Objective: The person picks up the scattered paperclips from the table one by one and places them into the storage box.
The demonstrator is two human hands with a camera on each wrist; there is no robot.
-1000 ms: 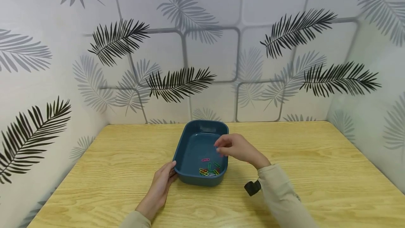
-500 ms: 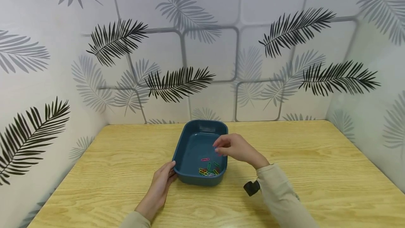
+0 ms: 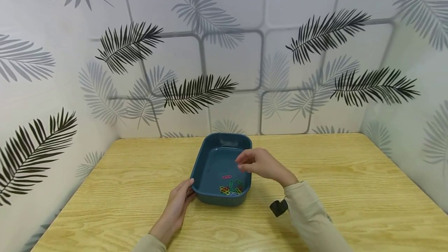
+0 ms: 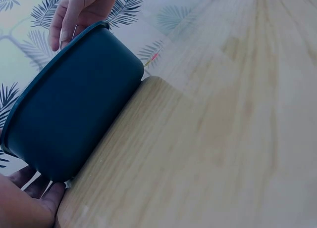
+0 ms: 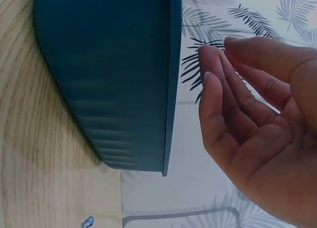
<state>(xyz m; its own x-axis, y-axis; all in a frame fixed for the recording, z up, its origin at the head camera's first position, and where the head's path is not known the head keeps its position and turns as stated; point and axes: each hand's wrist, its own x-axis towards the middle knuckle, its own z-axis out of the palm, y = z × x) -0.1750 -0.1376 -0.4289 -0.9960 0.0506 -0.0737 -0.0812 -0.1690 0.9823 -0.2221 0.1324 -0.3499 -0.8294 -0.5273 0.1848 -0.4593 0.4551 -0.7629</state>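
Observation:
A dark blue plastic bin stands on the wooden table. Inside, coloured paper clips lie heaped toward the near end, with a pink paper clip apart from them. My left hand holds the bin at its near left corner; in the left wrist view, fingers touch the lower corner. Over the right rim hovers my right hand, fingers loosely bent and pointing into the bin. The right wrist view shows the thumb and other fingers slightly parted, with no clip visible between them.
A blue paper clip lies on the table beyond the bin's right side. The left wrist view catches a small red-and-yellow bit past the bin. Leaf-patterned walls border the table's back and sides. A black wrist camera sits at the right sleeve.
The blue clip seen between my right thumb and fingers earlier no longer shows there. My right hand has barely shifted; my left hand and the bin keep their places.

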